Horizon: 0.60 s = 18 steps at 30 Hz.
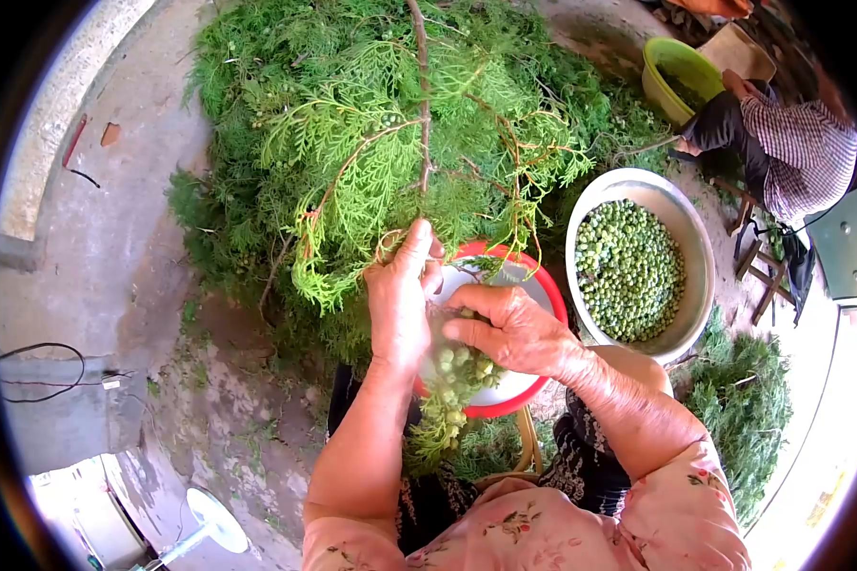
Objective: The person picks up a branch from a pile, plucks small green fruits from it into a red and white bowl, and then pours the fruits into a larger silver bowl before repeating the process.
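Observation:
My left hand is closed around the woody stem of a leafy conifer branch, which stands up and away from me. Beside it, my right hand is curled with thumb and forefinger against a cone-bearing sprig; the other fingers' grip is partly hidden. This sprig hangs with pale green cones over a red-rimmed white basin below my hands. To the right stands a wide metal basin that holds many small green cones.
A large heap of cut conifer branches lies ahead, with more greenery at right. Another person in a checked shirt sits at upper right near a yellow-green tub. A fan and a black cable are at left.

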### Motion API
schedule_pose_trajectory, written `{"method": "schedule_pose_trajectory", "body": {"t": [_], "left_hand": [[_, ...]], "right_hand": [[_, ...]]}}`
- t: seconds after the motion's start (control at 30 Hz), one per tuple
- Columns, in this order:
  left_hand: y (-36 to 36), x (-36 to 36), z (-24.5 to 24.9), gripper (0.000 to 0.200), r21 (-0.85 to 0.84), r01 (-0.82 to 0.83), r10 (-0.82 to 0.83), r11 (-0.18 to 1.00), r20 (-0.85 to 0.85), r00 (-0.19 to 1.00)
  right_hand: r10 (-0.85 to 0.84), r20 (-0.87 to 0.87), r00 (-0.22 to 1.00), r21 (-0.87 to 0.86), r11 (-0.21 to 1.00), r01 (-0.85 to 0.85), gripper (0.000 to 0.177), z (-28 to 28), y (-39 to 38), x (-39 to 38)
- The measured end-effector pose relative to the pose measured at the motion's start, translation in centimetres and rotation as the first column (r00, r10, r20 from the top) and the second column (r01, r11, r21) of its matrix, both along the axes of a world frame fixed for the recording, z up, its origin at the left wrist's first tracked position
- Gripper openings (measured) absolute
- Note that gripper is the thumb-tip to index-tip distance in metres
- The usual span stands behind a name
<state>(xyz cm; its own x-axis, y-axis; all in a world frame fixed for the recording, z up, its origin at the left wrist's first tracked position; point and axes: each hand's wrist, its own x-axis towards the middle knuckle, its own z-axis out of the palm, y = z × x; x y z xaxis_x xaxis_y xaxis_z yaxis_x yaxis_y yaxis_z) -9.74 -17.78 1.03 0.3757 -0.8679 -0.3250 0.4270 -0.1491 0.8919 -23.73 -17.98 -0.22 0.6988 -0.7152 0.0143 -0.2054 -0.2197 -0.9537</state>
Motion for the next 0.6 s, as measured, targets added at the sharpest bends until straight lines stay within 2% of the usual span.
{"method": "schedule_pose_trajectory", "body": {"t": [0.07,0.1,0.2,0.23,0.33,0.6], "left_hand": [[0.0,0.2,-0.4,0.026,-0.011,-0.012,0.012,1.000,0.017,1.000],[0.0,0.3,-0.4,0.024,-0.013,-0.023,0.023,1.000,0.001,1.000],[0.2,-0.2,-0.7,0.021,-0.005,-0.060,0.060,0.998,-0.027,0.998],[0.3,-0.3,-1.1,0.021,-0.010,-0.055,0.055,0.998,-0.030,0.998],[0.3,-0.9,-1.3,0.022,0.017,-0.052,0.053,0.998,-0.045,0.998],[0.6,-1.6,-1.0,0.024,0.023,-0.044,0.045,0.999,-0.038,0.998]], "right_hand": [[-0.022,-0.203,0.979,-0.094,0.996,0.003,0.020,0.7,0.5,0.1],[-0.070,-0.125,0.990,-0.165,0.985,0.049,0.016,0.5,0.8,0.2],[-0.097,-0.087,0.991,-0.216,0.974,0.076,0.017,1.4,1.4,-0.4],[-0.098,-0.123,0.988,-0.276,0.959,0.061,0.016,1.1,1.7,-0.5],[-0.159,-0.172,0.972,-0.315,0.944,0.099,0.015,0.7,2.4,-1.0],[-0.141,-0.198,0.970,-0.266,0.960,0.085,0.017,0.7,2.9,-2.1]]}}
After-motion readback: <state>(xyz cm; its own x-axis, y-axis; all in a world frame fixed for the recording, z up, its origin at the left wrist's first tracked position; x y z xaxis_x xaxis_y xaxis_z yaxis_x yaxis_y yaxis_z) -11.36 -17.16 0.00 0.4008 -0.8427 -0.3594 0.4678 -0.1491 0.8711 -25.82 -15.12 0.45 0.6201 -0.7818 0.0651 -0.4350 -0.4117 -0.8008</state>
